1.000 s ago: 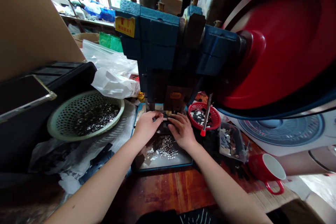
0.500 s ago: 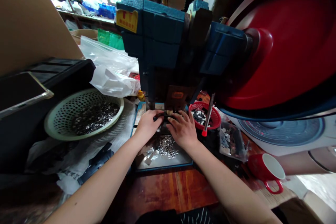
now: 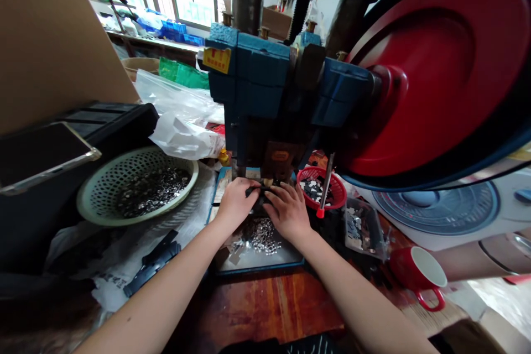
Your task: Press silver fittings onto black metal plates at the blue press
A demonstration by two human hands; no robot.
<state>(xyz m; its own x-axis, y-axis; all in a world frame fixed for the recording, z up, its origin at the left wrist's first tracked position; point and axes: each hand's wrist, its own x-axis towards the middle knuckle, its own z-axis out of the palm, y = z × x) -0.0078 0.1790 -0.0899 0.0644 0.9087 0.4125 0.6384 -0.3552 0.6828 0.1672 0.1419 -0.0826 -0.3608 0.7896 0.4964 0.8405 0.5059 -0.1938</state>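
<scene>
My left hand is at the foot of a blue press, thumb and forefinger pinched together at the dark die. What they pinch, if anything, is too small and dark to make out. My right hand lies to the right of the same die, palm down, its fingers stretched out and slightly apart. Between the hands, just under the punch, a small tan piece shows. Nearer to me, a heap of small shiny metal pieces is spread on the press's metal plate.
A pale green basket of metal bits stands at left, near a propped phone. On the right are a red basket, a screwdriver, a clear plastic box, a red mug and a big red flywheel.
The whole view has shifted with my head, so more of the press top shows. Both hands stay at the die, with only slight finger movement.
</scene>
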